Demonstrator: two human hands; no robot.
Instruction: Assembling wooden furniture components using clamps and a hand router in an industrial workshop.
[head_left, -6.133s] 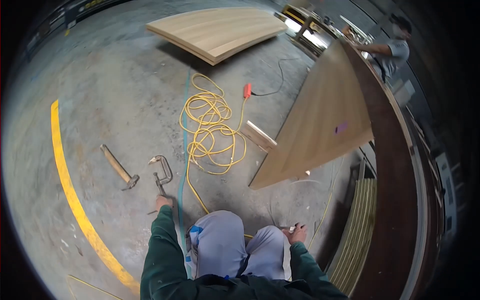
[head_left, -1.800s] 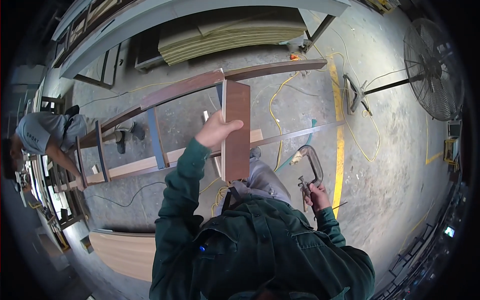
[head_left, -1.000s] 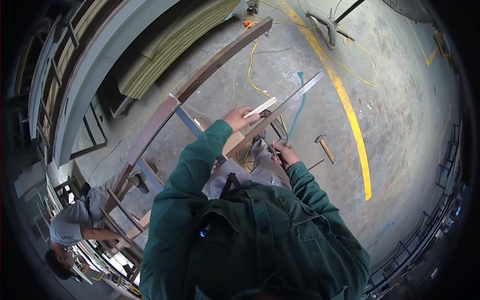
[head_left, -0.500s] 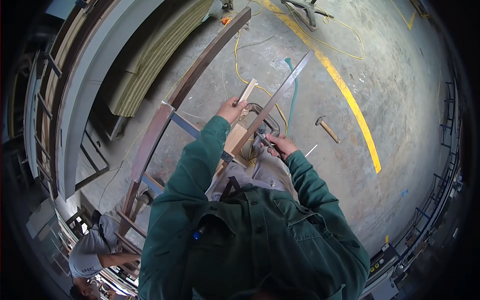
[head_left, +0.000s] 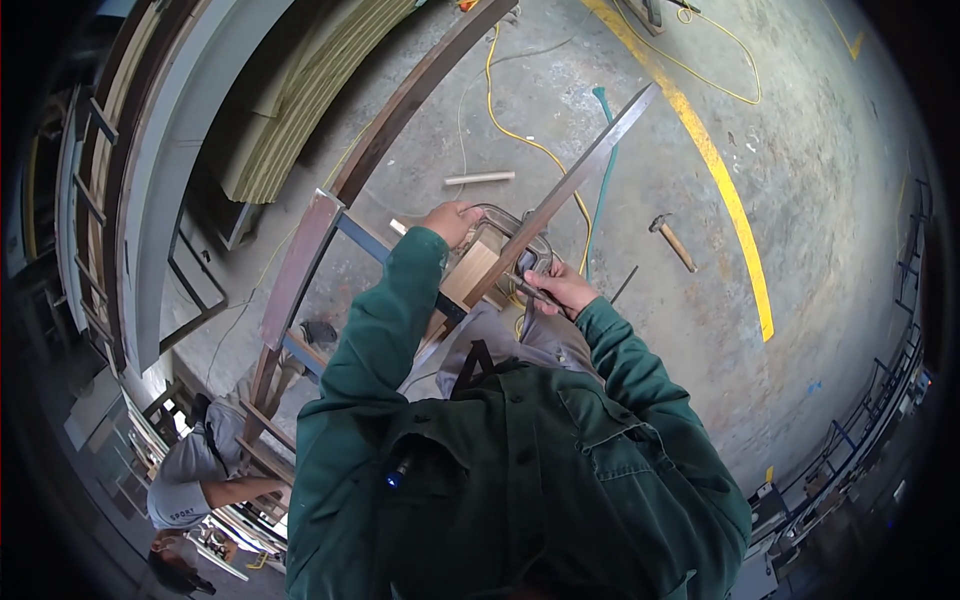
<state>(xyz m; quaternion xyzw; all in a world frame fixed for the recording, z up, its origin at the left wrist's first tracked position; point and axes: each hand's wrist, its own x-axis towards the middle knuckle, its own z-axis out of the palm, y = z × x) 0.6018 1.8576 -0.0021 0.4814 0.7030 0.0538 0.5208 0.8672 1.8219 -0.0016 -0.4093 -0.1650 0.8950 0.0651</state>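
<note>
A metal C-clamp surrounds a long flat bar and a pale wooden block beside it. My left hand is closed at the clamp's far left end, fingertips on its frame; the palm side is hidden. My right hand grips the clamp's screw end, just right of the bar. A thin dark rod sticks out beyond that hand. Past my left hand, a pale wooden strip lies on the floor. Another pale stick end shows left of my left wrist.
A hammer lies on the floor at right. Yellow cord and a green strap trail beyond the bar. Dark frame beams run along the left, near stacked corrugated sheets. Another person bends at lower left.
My left hand has let go of the pale strip, which now lies on the floor, and has moved onto the clamp frame. My right hand stays at the screw end.
</note>
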